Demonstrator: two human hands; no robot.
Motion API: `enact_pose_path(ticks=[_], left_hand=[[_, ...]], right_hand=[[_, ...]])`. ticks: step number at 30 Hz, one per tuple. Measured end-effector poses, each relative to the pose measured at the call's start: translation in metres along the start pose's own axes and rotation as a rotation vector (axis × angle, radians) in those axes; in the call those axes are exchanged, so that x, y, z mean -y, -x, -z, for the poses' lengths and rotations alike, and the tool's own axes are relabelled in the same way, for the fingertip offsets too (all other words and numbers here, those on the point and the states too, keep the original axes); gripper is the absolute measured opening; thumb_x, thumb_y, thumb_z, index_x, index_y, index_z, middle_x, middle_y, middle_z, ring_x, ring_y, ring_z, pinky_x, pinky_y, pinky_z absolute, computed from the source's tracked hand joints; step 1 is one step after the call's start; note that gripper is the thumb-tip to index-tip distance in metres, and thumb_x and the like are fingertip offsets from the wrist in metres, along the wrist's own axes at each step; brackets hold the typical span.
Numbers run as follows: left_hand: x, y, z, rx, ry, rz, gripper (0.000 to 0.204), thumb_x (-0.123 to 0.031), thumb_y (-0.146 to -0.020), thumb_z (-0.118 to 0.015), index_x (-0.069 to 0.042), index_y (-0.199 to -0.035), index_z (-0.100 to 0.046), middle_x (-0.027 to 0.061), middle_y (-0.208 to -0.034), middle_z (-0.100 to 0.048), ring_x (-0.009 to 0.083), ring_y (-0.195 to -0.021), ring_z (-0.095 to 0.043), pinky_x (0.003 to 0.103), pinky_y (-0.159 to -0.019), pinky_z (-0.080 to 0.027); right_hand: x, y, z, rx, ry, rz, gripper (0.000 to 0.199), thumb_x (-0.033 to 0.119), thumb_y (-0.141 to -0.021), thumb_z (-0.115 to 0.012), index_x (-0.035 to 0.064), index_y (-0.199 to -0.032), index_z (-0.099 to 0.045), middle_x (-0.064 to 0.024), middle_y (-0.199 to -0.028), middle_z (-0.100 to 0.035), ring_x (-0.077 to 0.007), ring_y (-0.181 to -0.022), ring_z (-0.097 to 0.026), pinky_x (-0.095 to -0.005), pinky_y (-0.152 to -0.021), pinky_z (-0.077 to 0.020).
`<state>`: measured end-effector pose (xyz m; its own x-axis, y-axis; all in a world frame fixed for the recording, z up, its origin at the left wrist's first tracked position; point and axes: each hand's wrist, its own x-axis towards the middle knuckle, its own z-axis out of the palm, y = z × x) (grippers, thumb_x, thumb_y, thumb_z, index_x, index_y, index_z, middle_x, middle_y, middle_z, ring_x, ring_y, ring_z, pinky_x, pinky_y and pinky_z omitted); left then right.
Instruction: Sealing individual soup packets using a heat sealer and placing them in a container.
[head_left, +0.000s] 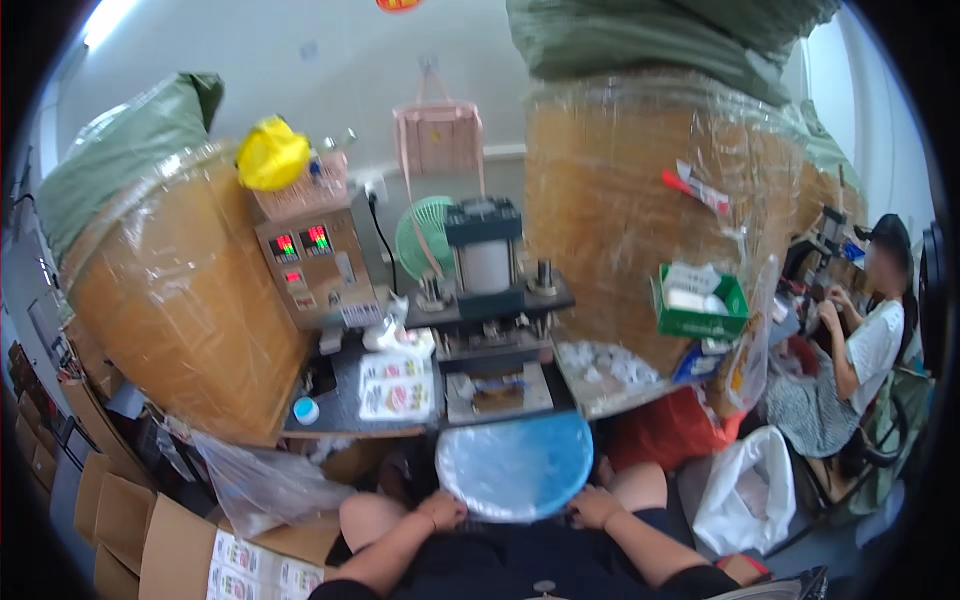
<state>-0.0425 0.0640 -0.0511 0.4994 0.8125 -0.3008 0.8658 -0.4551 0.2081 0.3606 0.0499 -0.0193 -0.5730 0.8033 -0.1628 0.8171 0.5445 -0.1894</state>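
Observation:
A shallow, rounded basin (515, 465), blue on the right and whitish on the left, rests over my lap. My left hand (443, 511) is closed on its near left edge. At the near right edge my right hand (594, 507) grips it, with some fingers hidden. Just beyond the basin stands a press machine (486, 265) with a metal plate (500, 392) at its base. A small blurred thing lies on that plate. Left of the press, printed sheets (396, 386) lie on the dark table (345, 412).
A control box (318, 262) with lit displays stands left of the press. Large wrapped cartons (190, 300) flank the table. A green box (702, 303) and small clear pieces (606, 362) are right. Open cartons (180, 550) and a white sack (745, 492) stand low. Another person (850, 350) sits far right.

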Motion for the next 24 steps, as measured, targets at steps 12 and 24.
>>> enact_pose_path(ticks=[12, 24], left_hand=[[0.036, 0.002, -0.046, 0.014, 0.382, 0.164, 0.044, -0.032, -0.090, -0.059, -0.008, -0.126, -0.063, 0.0197, -0.128, -0.061, 0.0347, -0.120, -0.057, 0.040, -0.103, -0.045], [-0.019, 0.094, 0.067, 0.082, 0.656, -0.211, 0.034, -0.028, -0.093, -0.060, -0.007, -0.119, -0.067, 0.0167, -0.115, -0.069, 0.0353, -0.110, -0.063, 0.041, -0.094, -0.049]], right_hand=[[-0.018, -0.020, -0.023, 0.149, -0.084, -0.144, 0.035, 0.040, -0.090, -0.061, 0.0098, -0.105, -0.071, -0.0148, -0.107, -0.068, -0.0341, -0.103, -0.065, -0.0472, -0.087, -0.0513], [-0.004, 0.002, 0.027, 0.125, -0.098, 0.076, 0.025, 0.033, -0.082, -0.072, 0.0081, -0.084, -0.068, -0.0106, -0.091, -0.067, -0.0311, -0.088, -0.065, -0.0445, -0.078, -0.0509]])
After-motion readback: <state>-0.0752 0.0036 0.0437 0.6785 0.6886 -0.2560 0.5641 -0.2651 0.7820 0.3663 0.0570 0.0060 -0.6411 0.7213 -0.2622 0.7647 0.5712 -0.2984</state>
